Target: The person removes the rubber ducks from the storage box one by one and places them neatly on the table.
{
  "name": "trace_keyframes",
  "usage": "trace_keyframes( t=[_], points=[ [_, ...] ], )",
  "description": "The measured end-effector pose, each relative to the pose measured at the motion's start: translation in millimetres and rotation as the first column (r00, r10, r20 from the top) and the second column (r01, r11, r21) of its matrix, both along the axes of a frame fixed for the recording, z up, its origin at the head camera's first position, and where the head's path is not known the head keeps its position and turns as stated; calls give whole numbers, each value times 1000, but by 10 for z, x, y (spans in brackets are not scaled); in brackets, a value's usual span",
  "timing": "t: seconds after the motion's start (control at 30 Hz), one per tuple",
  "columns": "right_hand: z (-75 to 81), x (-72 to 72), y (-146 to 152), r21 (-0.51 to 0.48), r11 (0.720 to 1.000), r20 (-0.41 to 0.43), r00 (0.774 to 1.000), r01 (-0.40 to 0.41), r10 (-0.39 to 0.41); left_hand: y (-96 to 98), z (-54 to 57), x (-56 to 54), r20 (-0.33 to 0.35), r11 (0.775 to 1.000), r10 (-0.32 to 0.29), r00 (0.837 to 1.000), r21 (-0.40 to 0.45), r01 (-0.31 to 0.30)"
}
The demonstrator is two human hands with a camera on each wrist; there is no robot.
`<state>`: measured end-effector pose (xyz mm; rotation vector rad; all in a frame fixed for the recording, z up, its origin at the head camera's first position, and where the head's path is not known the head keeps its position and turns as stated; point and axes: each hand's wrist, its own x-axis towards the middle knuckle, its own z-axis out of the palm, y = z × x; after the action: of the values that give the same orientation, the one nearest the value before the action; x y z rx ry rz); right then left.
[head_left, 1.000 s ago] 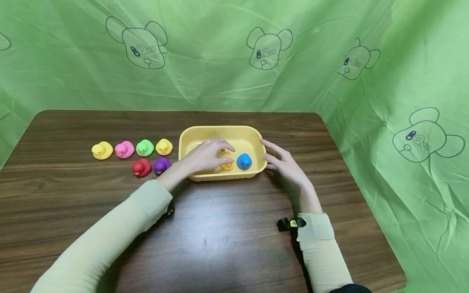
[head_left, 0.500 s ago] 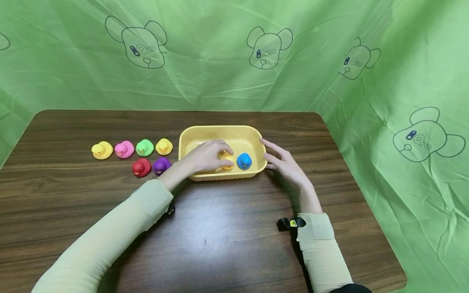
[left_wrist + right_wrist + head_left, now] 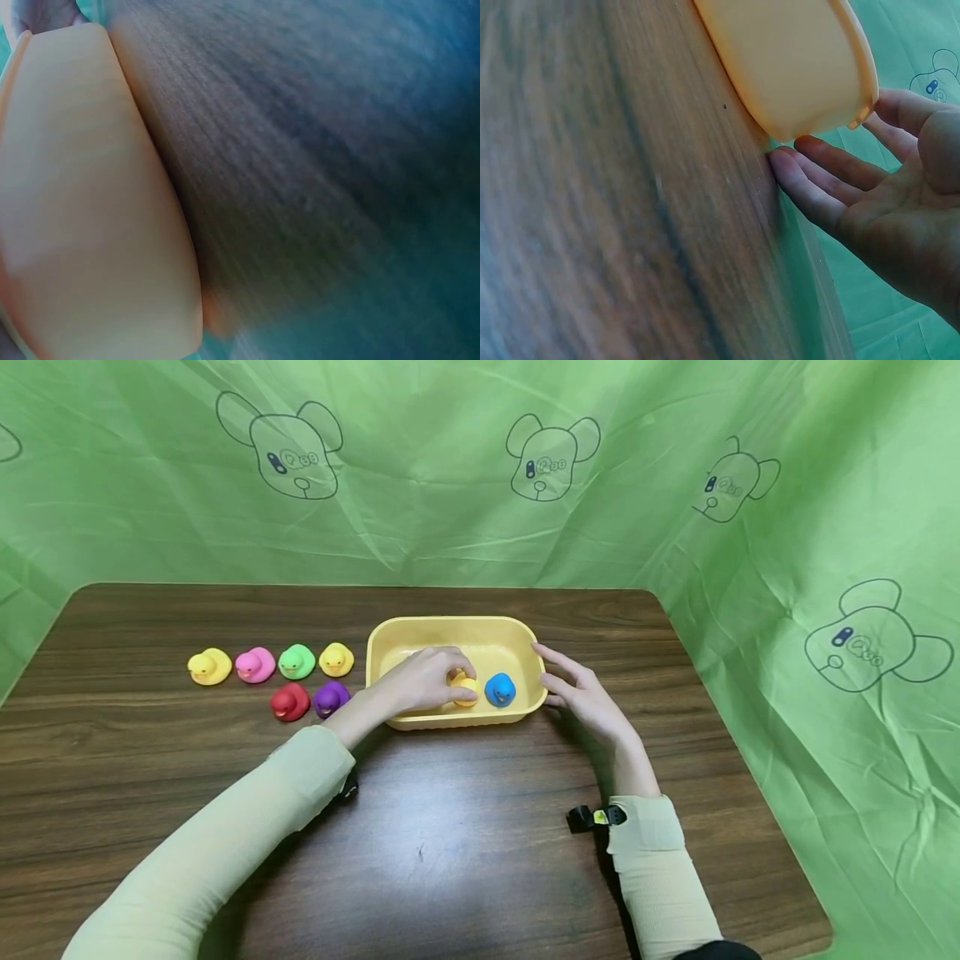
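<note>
Inside the yellow plastic basin [image 3: 450, 721] my left hand [image 3: 423, 681] pinches a yellow-orange rubber duck [image 3: 467, 692] between thumb and fingers, its lower side near the basin floor. A blue rubber duck [image 3: 500, 690] sits just right of it in the same basin. My right hand [image 3: 588, 697] rests its fingertips against the basin's right end. In the right wrist view those fingers [image 3: 821, 202] are nearly straight along the basin wall [image 3: 795, 60]. The left wrist view shows mostly the basin's outer side [image 3: 97, 202]; the duck is hidden there.
Left of the basin stand a large yellow duck [image 3: 209, 667], a pink duck [image 3: 255, 665], a green duck [image 3: 297, 662] and a smaller yellow duck [image 3: 336, 660]. A red duck [image 3: 290, 702] and a purple duck [image 3: 331, 699] sit nearer. Green cloth [image 3: 450, 527] hangs behind the wooden table [image 3: 450, 860].
My left thumb and fingers have closed in on the yellow-orange duck and now grip it. The right hand, the basin and the other ducks stay where they were.
</note>
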<state>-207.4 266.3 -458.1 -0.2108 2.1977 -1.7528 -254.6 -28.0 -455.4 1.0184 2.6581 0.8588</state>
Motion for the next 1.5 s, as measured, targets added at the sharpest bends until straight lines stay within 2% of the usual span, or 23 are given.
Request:
trace_keyframes(
  t=[0.2, 0.8, 1.23, 1.5],
  points=[
    [3, 1, -11, 0, 1000, 5, 1000, 6, -6, 1, 41, -2, 6, 1000, 7, 1000, 12, -7],
    [14, -2, -18, 22, 1000, 0, 1000, 0, 0, -124, 317, 0, 18, 1000, 3, 1000, -8, -3],
    [11, -3, -4, 28, 1000, -4, 1000, -8, 8, -417, 451, 46, -23, 999, -15, 1000, 45, 16],
    [13, 3, -11, 18, 1000, 1, 1000, -7, 7, -625, 563, 121, -50, 1000, 8, 999, 27, -6]
  ],
)
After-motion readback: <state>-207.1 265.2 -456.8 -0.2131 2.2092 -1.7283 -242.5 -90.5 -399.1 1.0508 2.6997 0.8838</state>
